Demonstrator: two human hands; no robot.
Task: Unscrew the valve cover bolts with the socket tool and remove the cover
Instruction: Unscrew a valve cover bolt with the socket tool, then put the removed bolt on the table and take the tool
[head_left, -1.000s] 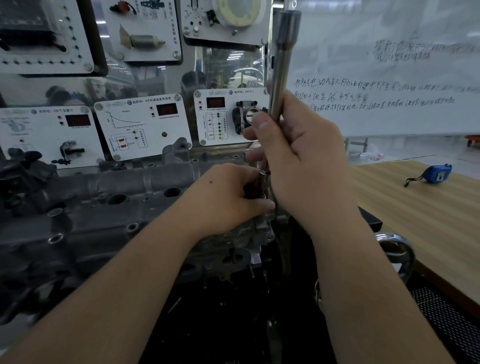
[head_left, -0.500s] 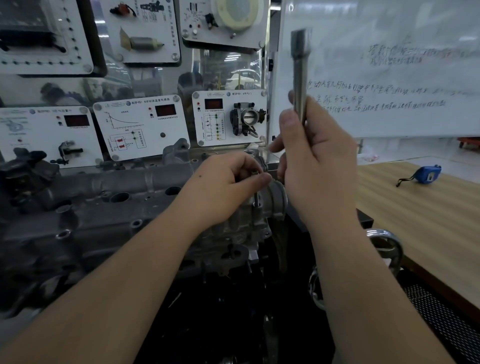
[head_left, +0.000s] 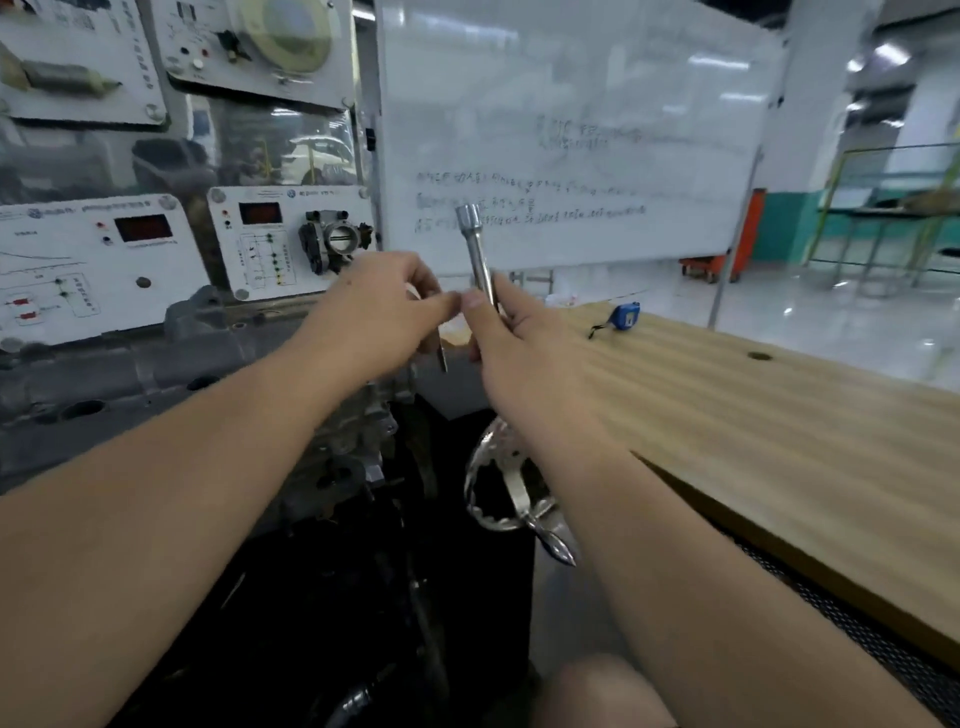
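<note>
Right now my right hand (head_left: 524, 343) grips the socket tool (head_left: 478, 254) low on its shaft, fingers curled round it, so the bar stands nearly upright with its socket end at 12 o'clock, in front of the whiteboard (head_left: 571, 130). My left hand (head_left: 374, 317) is raised just beside it at 9 o'clock, thumb and fingertips pinched on a slim bolt (head_left: 442, 353) that hangs down below the fingers; motion blur keeps me from telling more about it. Both hands are off the engine, their fingertips almost meeting. The grey valve cover (head_left: 156, 374) lies at 8 o'clock from my hands, seated on the engine, with open holes showing along its top. Behind it hang the white instrument panels (head_left: 93, 260). At 3 o'clock a wooden table (head_left: 779, 426) carries a blue tape measure (head_left: 623, 315), well apart from my hands.
</note>
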